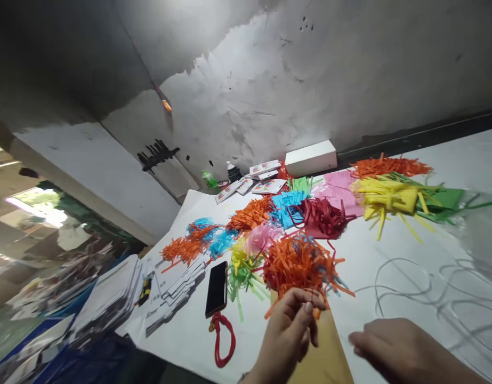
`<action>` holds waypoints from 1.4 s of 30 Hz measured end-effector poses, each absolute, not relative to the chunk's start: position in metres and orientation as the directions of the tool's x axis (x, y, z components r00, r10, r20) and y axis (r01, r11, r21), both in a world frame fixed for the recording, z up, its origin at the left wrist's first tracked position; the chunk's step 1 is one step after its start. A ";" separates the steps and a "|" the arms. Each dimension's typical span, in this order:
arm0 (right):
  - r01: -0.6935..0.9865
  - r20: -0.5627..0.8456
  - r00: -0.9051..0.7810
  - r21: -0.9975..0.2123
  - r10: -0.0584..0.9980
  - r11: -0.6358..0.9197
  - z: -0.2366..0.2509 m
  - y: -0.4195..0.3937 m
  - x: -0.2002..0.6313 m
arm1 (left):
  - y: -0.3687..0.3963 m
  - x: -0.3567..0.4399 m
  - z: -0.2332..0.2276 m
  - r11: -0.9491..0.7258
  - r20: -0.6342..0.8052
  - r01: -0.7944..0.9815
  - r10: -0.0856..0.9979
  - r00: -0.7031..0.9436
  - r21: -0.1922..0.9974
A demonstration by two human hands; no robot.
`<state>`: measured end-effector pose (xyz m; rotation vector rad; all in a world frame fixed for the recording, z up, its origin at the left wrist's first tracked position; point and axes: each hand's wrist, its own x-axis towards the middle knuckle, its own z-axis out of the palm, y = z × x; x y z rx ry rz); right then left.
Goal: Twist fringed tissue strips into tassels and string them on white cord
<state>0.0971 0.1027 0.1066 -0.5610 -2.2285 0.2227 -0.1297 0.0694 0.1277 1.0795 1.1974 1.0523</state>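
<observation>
My left hand (293,325) is at the lower middle, its fingers curled and the thumb pressed toward the forefinger. Whatever may be in that pinch is too small to make out. Just beyond its fingertips lies a bushy bunch of orange paper strips (301,264) with some blue and dark red among them. Beneath the hand runs a tan paper or card piece (321,352). My right hand (401,346) is at the lower right, apart from the bunch and smeared by motion, its fingers mostly hidden. Thin, clear cord (405,290) lies in loose loops beyond it.
More fringed paper bunches spread across the white table (365,266), including a dark red bunch (323,216) and a yellow bunch (389,197). A phone (217,288) with a red strap lies left, near stacked white cards (176,296). A white box (311,159) stands by the wall.
</observation>
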 end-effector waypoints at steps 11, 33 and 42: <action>0.367 0.541 -0.523 -0.554 0.659 0.747 0.133 0.069 0.125 | 0.024 -0.059 0.095 0.321 -0.244 -0.353 0.938 0.245 0.879; 0.306 0.297 -0.321 -0.866 0.899 0.395 0.115 0.058 0.138 | 0.015 -0.032 0.071 0.258 -0.120 -0.446 0.942 0.315 0.857; 0.298 0.571 -0.283 -0.712 0.771 0.636 0.115 0.056 0.143 | 0.006 -0.039 0.078 0.261 -0.168 -0.327 0.944 0.285 0.908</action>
